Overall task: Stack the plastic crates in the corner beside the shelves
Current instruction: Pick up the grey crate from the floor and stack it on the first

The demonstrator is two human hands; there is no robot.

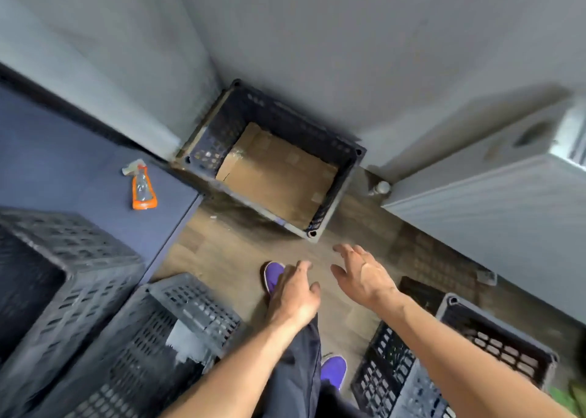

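A dark plastic crate stands on the floor in the corner where two grey walls meet, with a sheet of brown cardboard lying in its bottom. My left hand and my right hand hover side by side in front of it, a short way from its near corner, fingers apart and holding nothing. Two more dark crates sit at lower left: one on the blue shelf top, one beside it lower down. Another crate stands at lower right under my right forearm.
A blue shelf top runs along the left with an orange spray bottle lying on it. A white radiator lines the right wall. Wooden floor stretches between; my purple shoes stand on it.
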